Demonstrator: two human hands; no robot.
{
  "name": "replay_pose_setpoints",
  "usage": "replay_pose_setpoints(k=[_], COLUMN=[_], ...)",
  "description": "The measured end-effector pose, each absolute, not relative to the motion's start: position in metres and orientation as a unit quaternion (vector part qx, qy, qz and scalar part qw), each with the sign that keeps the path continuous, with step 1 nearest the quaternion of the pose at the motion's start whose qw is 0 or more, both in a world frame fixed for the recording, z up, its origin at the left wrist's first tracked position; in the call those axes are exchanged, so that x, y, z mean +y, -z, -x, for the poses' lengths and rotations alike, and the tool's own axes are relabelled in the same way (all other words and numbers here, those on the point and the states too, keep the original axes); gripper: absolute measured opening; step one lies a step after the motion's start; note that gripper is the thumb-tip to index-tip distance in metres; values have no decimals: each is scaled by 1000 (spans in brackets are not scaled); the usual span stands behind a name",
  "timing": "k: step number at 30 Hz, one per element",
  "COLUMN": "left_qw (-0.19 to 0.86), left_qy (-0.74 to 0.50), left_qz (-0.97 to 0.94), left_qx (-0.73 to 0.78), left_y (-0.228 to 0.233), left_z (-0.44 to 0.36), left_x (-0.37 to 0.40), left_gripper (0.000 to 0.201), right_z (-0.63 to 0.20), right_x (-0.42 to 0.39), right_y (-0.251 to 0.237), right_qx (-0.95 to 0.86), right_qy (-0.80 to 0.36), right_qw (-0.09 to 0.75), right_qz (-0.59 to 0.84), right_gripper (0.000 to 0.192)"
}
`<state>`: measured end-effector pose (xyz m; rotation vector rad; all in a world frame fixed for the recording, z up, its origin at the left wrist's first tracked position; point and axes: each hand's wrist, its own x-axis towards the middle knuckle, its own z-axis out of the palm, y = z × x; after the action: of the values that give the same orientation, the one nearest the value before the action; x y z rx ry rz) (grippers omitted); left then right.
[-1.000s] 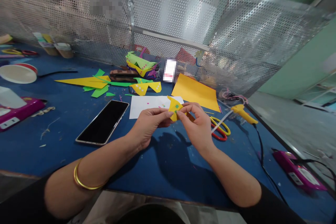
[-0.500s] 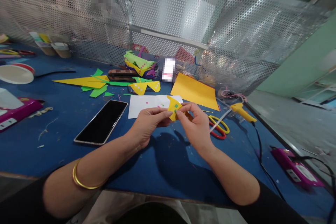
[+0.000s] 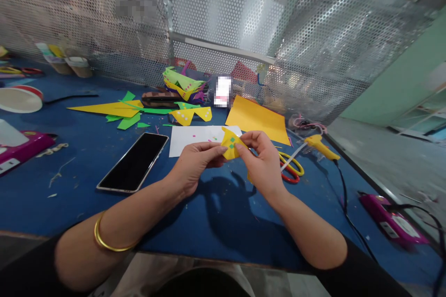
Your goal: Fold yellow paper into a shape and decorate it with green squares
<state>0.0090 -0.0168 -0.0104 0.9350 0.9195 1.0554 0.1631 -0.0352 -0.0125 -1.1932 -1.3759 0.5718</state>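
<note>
Both hands meet above the blue table (image 3: 216, 213) — the left hand (image 3: 195, 162) and right hand (image 3: 263, 160) each pinch the small yellow paper piece (image 3: 230, 143). The scissors (image 3: 291, 169) lie at three o'clock of it, the phone (image 3: 134, 161) at nine.

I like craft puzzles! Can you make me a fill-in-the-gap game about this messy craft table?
1. Both hands, the left hand and the right hand, pinch a small paper piece coloured ____.
2. The phone lies flat with its screen showing ____.
3. The scissors lie on the table next to the person's ____ hand.
4. The bangle sits on the person's ____ wrist.

Missing words: yellow; black; right; left
</note>
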Motion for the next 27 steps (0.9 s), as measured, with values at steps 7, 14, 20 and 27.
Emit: replay_pose_setpoints(k=[7, 14, 20, 27], left_qw=[683, 672, 666, 664], left_qy=[-462, -454, -453, -453], left_qz=[-397, -425, -424, -429], left_qx=[402, 402, 414, 412], left_y=[10, 13, 13, 12], left_z=[-8, -7, -9, -9], left_x=[-16, -15, -15, -16], left_gripper=[30, 32, 34, 34], right_z=[-171, -171, -171, -170], right_x=[-32, -34, -34, -35], right_y=[6, 3, 4, 3], right_qx=[-598, -601, -602, -588], right_qy=[-275, -285, -280, -293], right_qw=[539, 524, 519, 530], right_qz=[526, 532, 538, 536], right_gripper=[15, 15, 13, 13])
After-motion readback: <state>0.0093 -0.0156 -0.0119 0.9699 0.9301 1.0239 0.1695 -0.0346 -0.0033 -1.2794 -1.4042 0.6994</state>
